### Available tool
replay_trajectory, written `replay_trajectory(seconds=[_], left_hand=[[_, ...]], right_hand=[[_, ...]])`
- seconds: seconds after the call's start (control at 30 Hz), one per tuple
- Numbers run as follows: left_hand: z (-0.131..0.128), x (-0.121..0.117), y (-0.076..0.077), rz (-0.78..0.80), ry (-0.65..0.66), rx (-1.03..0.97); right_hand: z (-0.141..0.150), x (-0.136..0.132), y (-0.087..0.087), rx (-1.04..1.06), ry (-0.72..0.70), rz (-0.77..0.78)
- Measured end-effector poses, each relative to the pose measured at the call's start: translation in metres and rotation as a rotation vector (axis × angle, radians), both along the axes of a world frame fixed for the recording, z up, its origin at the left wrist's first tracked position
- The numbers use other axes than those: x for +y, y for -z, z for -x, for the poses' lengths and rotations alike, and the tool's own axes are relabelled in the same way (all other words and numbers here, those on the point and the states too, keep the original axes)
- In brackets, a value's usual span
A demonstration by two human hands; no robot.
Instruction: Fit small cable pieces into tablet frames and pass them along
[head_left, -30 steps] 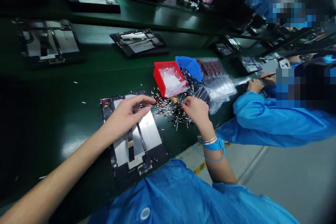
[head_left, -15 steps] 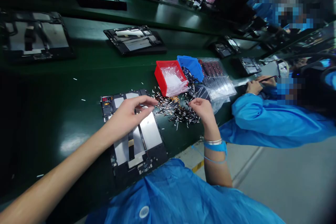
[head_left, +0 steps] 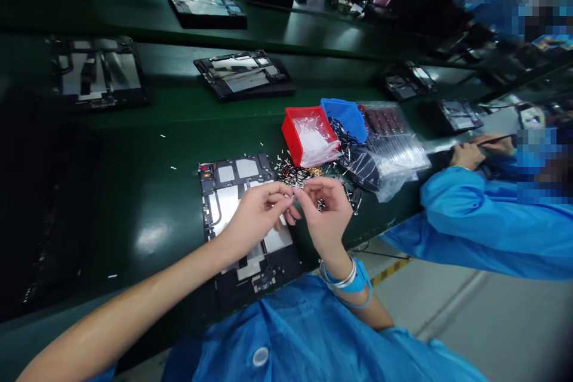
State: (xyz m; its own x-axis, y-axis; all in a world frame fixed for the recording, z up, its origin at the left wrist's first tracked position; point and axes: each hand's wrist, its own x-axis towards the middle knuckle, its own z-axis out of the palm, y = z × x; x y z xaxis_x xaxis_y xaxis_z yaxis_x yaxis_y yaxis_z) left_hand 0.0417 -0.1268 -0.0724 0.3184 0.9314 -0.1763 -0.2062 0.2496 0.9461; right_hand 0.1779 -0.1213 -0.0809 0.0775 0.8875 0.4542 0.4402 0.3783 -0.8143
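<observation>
Left hand [head_left: 262,215] and right hand [head_left: 330,212]: fingertips pinched together; from here I cannot tell whether they grip anything | tablet [head_left: 278,241]: flat under the left hand, by the counter's [head_left: 179,203] near edge | parts pile [head_left: 292,177]: just beside the tablet, partly hidden by the hands | red bin [head_left: 293,138], blue bin [head_left: 351,122]: farther from that edge

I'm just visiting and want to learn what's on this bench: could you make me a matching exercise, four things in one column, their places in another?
1. blue bin
2. clear bag of white pieces
3. blue wrist strap
4. nearest opened tablet

A. around the wrist of the right hand
B. in the red bin, hanging over its edge
C. partly hidden beneath the left hand
D. directly beside the red bin

Pairs: 1-D, 2-B, 3-A, 4-C
</observation>
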Motion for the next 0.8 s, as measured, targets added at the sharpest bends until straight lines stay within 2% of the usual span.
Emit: replay_trajectory(seconds=[0.07,0.17,0.27,0.4,0.57,0.63,0.67,0.77,0.8], left_hand=[[0.004,0.002,-0.001,-0.030,-0.040,0.029],[0.008,0.006,-0.002,-0.103,-0.081,0.054],[0.014,0.011,-0.003,-0.161,-0.094,0.094],[0.022,0.019,-0.004,-0.158,-0.095,0.139],[0.027,0.023,-0.007,-0.130,-0.095,0.159],[0.028,0.024,-0.007,-0.081,-0.091,0.152],[0.028,0.025,-0.006,-0.042,-0.097,0.138],[0.029,0.028,-0.004,0.088,-0.163,0.072],[0.029,0.028,-0.004,0.114,-0.189,0.056]], right_hand=[[-0.001,0.004,-0.003,-0.149,-0.045,-0.132],[-0.003,0.012,-0.012,-0.277,-0.137,-0.208],[-0.004,0.022,-0.022,-0.303,-0.211,-0.180],[-0.003,0.036,-0.033,-0.349,-0.348,-0.123],[-0.003,0.051,-0.036,-0.411,-0.410,-0.102],[-0.007,0.062,-0.034,-0.458,-0.363,-0.131],[-0.010,0.069,-0.032,-0.487,-0.295,-0.158],[-0.019,0.088,-0.025,-0.573,0.018,-0.259],[-0.020,0.090,-0.023,-0.583,0.074,-0.288]])
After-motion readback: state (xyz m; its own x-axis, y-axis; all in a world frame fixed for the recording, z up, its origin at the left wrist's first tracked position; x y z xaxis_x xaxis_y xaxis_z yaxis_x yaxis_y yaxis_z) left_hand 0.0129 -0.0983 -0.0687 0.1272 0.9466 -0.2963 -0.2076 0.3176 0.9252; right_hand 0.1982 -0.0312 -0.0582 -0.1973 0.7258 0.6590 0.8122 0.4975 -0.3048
